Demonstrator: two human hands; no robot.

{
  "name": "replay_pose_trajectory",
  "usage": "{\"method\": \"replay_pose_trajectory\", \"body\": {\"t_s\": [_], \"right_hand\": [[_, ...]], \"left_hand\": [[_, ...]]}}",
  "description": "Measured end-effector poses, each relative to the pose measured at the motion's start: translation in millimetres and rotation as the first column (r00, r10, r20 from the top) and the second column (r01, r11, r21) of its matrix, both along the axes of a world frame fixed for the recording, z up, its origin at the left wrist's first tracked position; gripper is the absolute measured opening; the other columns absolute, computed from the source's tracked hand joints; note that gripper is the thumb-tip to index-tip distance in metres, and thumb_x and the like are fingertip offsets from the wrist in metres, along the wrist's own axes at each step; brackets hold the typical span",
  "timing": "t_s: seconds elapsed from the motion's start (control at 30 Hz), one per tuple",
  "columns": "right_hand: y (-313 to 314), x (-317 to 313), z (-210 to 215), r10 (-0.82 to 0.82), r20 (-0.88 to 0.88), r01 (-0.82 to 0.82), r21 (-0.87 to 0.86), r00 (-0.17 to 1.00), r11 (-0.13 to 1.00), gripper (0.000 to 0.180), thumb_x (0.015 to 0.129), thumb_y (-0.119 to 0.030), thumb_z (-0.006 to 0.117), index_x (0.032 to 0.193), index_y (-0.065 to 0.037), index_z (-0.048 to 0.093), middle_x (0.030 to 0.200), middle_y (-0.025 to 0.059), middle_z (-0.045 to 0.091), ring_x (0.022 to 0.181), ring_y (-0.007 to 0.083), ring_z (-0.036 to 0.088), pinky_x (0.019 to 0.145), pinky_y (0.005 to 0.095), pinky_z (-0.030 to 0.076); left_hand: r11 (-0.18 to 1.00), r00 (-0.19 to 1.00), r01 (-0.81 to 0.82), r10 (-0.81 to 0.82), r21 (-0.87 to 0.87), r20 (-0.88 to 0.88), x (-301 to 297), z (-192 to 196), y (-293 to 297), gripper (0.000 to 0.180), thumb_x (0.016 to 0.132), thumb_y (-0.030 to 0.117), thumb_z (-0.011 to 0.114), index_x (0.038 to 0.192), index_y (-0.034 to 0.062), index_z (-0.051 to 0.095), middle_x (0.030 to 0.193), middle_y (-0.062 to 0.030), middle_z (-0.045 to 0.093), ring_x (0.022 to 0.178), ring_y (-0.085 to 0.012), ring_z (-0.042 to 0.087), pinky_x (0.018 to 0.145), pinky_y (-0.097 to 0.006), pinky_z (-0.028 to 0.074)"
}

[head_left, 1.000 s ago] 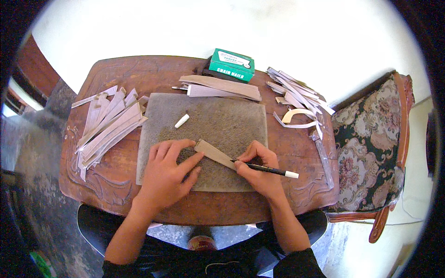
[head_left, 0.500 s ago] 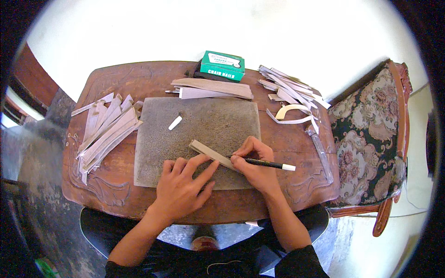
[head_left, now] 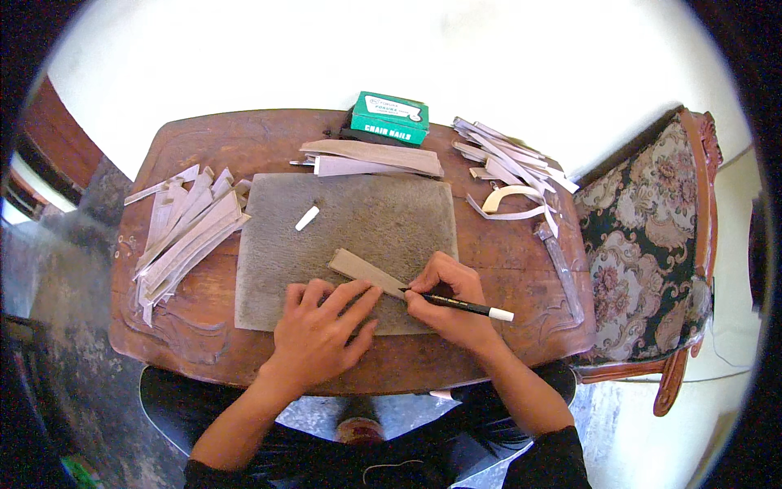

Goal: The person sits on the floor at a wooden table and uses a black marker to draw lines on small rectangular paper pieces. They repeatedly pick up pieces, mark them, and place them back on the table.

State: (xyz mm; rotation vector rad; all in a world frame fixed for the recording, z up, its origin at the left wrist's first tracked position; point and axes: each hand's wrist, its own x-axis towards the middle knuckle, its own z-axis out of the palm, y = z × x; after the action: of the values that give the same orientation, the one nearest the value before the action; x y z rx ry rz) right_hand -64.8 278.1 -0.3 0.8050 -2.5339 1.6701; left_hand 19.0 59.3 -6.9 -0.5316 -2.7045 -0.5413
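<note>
A narrow grey-brown strip (head_left: pixel 358 267), like cardboard or leather, lies at a slant on the dark rectangular mat (head_left: pixel 383 208). My left hand (head_left: pixel 319 330) rests on the mat with fingers spread, its fingertips against the strip's lower edge. In my right hand (head_left: pixel 456 322) I grip a black marker (head_left: pixel 466 305) with a white end. Its tip meets the strip near the right end, which my right fingers partly hide. A white marker cap (head_left: pixel 307 218) sits apart on the mat, up and to the left.
Piles of similar strips lie left (head_left: pixel 191 236), behind the mat (head_left: pixel 375 157) and at the far right (head_left: pixel 509 155). A green box (head_left: pixel 391 119) stands at the back of the wooden table (head_left: pixel 244 359). Near curled offcuts (head_left: pixel 513 200), a plastic-wrapped tool (head_left: pixel 562 273) lies by a patterned chair (head_left: pixel 652 236).
My right hand and the marker have shifted slightly, with the pen's white end lower. The strip seems turned to show more of its broad face. My left hand barely moved.
</note>
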Motion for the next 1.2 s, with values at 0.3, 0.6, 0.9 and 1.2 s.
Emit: {"method": "replay_pose_trajectory", "body": {"t_s": [0.3, 0.6, 0.9, 1.2], "right_hand": [[1.3, -2.0, -2.6, 0.021, 0.026, -0.022, 0.033, 0.999, 0.999, 0.021, 0.075, -0.009, 0.079, 0.076, -0.002, 0.06, 0.074, 0.0079, 0.059, 0.064, 0.018, 0.059, 0.057, 0.0308, 0.046], [1.3, -2.1, -4.9, 0.012, 0.031, -0.012, 0.006, 0.999, 1.0, 0.021, 0.075, -0.009, 0.079, 0.076, -0.002, 0.059, 0.074, 0.0087, 0.058, 0.063, 0.0186, 0.058, 0.056, 0.0315, 0.045], [-1.1, -1.2, -3.9, 0.003, 0.045, -0.003, 0.001, 0.999, 1.0, 0.021, 0.075, -0.008, 0.078, 0.076, -0.002, 0.058, 0.074, 0.0084, 0.058, 0.062, 0.0189, 0.058, 0.056, 0.0325, 0.045], [-1.1, -2.3, -5.4, -0.001, 0.025, 0.0, 0.031, 1.0, 1.0, 0.021, 0.074, -0.008, 0.079, 0.076, -0.002, 0.059, 0.074, 0.0085, 0.058, 0.063, 0.0196, 0.059, 0.057, 0.0323, 0.046]], "left_hand": [[0.999, 1.0, -0.004, 0.003, -0.033, -0.032, -1.3, -1.0, 0.7, 0.042, 0.087, 0.033, 0.072, 0.126, 0.0186, 0.071, 0.124, 0.0039, 0.065, 0.096, -0.0218, 0.054, 0.085, -0.041, 0.041], [1.0, 1.0, -0.002, 0.002, -0.01, 0.017, -0.5, 0.2, 0.4, 0.047, 0.083, 0.029, 0.075, 0.129, 0.0192, 0.071, 0.125, 0.0018, 0.066, 0.097, -0.0246, 0.056, 0.087, -0.042, 0.042], [0.999, 0.999, 0.007, -0.008, -0.034, -0.038, -1.6, 2.6, -1.0, 0.042, 0.086, 0.032, 0.073, 0.125, 0.0173, 0.071, 0.123, 0.0032, 0.065, 0.094, -0.0216, 0.054, 0.083, -0.04, 0.04], [1.0, 0.999, 0.007, -0.007, -0.015, -0.034, -2.1, 0.0, -0.8, 0.041, 0.087, 0.032, 0.072, 0.126, 0.018, 0.071, 0.123, 0.0036, 0.065, 0.095, -0.021, 0.054, 0.083, -0.041, 0.04]]}}
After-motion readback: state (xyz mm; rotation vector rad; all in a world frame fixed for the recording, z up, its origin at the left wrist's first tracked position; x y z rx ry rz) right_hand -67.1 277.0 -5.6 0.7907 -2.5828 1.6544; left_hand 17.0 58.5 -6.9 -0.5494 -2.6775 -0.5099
